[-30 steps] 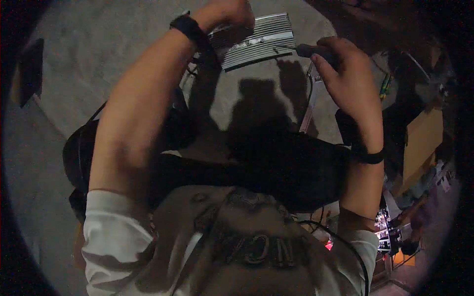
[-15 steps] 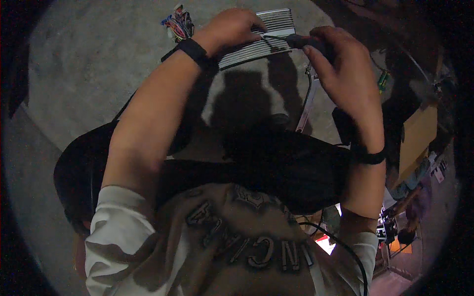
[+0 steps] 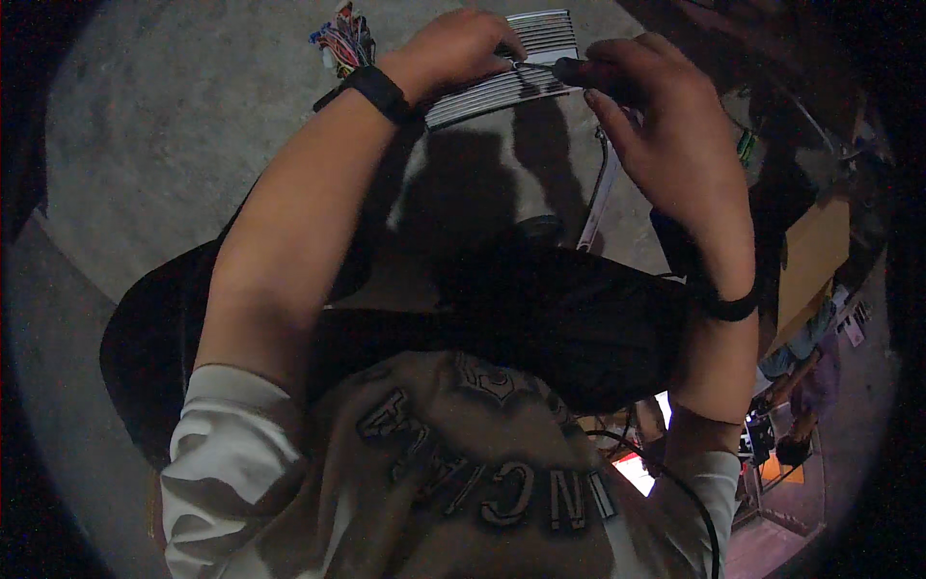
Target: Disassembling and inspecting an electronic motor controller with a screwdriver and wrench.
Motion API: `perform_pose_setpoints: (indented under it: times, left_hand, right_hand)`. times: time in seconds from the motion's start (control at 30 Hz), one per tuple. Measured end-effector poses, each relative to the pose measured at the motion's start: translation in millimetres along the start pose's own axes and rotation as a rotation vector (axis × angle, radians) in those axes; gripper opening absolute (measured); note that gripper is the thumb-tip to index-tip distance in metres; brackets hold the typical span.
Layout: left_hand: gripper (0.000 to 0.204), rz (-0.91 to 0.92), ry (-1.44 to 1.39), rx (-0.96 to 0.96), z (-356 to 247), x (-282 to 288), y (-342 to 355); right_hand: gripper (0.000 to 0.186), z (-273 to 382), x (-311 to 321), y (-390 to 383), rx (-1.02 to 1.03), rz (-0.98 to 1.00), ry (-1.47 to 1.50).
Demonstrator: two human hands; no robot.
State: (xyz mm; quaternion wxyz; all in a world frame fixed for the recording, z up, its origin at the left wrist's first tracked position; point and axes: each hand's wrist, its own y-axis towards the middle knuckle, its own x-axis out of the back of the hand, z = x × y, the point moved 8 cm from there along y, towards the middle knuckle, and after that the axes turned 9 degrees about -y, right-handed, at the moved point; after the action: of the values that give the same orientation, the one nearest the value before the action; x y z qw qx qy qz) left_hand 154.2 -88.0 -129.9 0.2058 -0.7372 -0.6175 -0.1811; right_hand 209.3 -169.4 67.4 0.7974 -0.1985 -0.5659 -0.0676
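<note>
Holding a dark-handled tool (image 3: 571,71) to a ribbed metal panel (image 3: 497,97) on the concrete floor (image 3: 193,116) ahead, I appear to be working its thin tip at the panel's middle; the next move likely calls for a steady wrist. My right hand (image 3: 670,116) is wrapped around the tool. My left hand (image 3: 449,56) curls over the panel, thumb and forefinger slightly parted; whether they pinch anything, I cannot tell.

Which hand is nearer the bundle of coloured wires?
Left: the left hand is just right of the bundle, at the ribbed metal piece; the right hand is farther right, holding a dark-handled tool.
</note>
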Motion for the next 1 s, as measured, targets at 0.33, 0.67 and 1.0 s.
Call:
perform_pose_setpoints:
  times: [0.33,0.67,1.0]
  left_hand:
    - [0.023,-0.053,-0.019,0.001,6,-2,-1]
    - [0.021,-0.011,0.011,0.024,8,-3,1]
    - [0.026,0.004,0.061,-0.045,8,-8,7]
  right_hand:
    - [0.031,13,1,10,-0.09,0.065,-0.09]
    - [0.027,16,-9,26,-0.051,0.135,-0.256]
    - [0.017,36,-12,33,0.088,0.198,-0.268]
